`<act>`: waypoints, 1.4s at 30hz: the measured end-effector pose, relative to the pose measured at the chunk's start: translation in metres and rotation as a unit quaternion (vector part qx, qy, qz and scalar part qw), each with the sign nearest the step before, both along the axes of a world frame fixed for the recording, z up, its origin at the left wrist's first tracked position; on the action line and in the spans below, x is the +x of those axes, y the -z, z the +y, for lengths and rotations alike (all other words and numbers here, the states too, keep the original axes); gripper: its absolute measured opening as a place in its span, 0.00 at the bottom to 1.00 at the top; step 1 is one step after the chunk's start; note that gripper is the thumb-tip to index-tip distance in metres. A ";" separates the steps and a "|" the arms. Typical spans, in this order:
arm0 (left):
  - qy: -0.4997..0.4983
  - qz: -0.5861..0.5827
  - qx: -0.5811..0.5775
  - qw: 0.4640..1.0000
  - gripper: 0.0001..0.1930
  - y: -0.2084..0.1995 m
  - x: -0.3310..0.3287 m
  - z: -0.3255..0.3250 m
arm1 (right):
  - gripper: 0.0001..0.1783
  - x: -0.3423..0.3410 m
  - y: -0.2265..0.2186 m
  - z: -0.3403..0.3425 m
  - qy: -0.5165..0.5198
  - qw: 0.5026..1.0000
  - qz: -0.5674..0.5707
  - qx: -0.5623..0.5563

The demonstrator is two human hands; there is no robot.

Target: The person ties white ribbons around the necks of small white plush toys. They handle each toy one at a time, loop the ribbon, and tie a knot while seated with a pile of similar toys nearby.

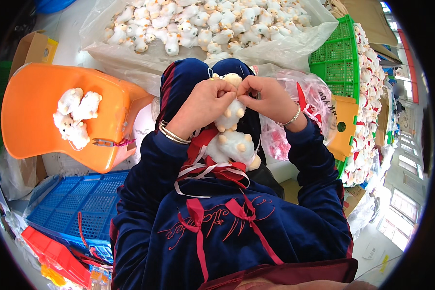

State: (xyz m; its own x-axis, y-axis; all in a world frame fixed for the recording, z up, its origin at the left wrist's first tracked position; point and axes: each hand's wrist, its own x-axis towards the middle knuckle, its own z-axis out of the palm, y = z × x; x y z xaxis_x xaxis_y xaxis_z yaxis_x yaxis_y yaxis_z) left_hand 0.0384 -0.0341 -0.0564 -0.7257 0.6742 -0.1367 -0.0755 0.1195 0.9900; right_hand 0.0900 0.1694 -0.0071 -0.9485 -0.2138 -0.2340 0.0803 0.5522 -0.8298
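A small white plush toy [231, 115] with pale feet rests between my knees, its head [233, 79] pointing away from me. My left hand [204, 104] is closed at the toy's neck, thumb and forefinger pressed together. Right beside it, my right hand [268, 99] pinches at the same neck; whatever lies between the fingertips is too small to make out. More white plush toys [237, 146] lie in my lap, next to red pieces with white ribbons [212, 170].
An orange chair [34, 106] on the left carries several plush toys [73, 118] and small snips [104, 142]. Ahead, a plastic sheet [125, 58] holds a heap of plush toys. Blue [77, 203] and green crates [334, 58] flank me, with a bag of red pieces [295, 87] on the right.
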 end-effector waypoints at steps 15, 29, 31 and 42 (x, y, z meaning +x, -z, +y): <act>-0.008 -0.040 -0.010 0.999 0.08 -0.002 0.001 -0.004 | 0.04 0.011 -0.001 -0.022 0.019 0.978 0.142 0.149; -0.031 0.063 -0.016 0.997 0.07 -0.001 0.009 0.000 | 0.05 -0.003 -0.006 -0.003 -0.012 0.999 -0.017 0.046; -0.032 0.055 -0.012 0.998 0.07 0.000 0.008 -0.002 | 0.05 0.001 -0.001 -0.008 -0.013 0.996 0.052 0.071; -0.035 0.001 0.005 0.999 0.08 -0.002 0.011 -0.007 | 0.13 0.026 0.042 -0.025 0.081 0.911 0.380 0.140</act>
